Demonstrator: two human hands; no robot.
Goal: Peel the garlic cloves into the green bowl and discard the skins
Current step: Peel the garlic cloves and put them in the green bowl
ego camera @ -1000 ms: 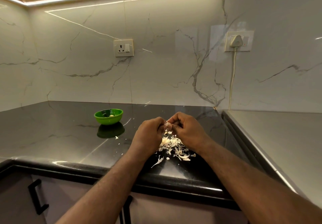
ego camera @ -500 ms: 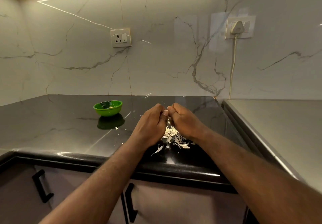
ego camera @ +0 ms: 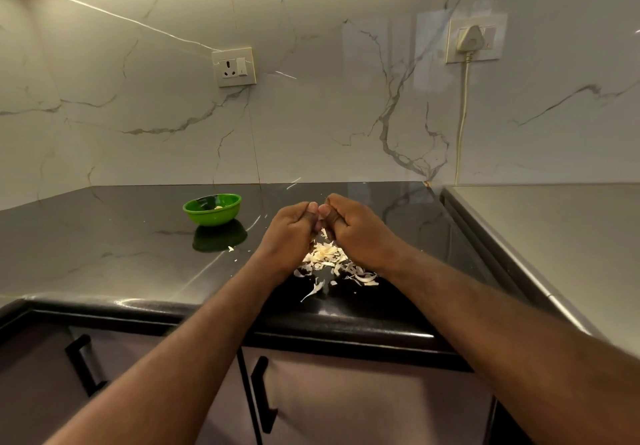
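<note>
My left hand (ego camera: 289, 233) and my right hand (ego camera: 360, 233) are held together above the black counter (ego camera: 104, 236), thumbs touching and fingers curled inward. They pinch a garlic clove that is almost wholly hidden between the fingers. Directly below them lies a pile of pale garlic skins (ego camera: 327, 257), with loose flakes spreading toward the counter's front edge. The small green bowl (ego camera: 212, 216) stands to the left of my hands, further back, with a pale peeled clove (ego camera: 219, 207) inside it.
A grey steel surface (ego camera: 554, 236) adjoins the counter on the right. On the marble wall are a socket (ego camera: 234, 67) and a white plug (ego camera: 469, 37) with its cable (ego camera: 462, 126) hanging down. Cabinet doors with black handles (ego camera: 263, 396) sit below the counter.
The hands have closed tighter together, so the clove seen between the fingertips a second ago is now covered. The camera has tilted down slightly. The bowl has not moved.
</note>
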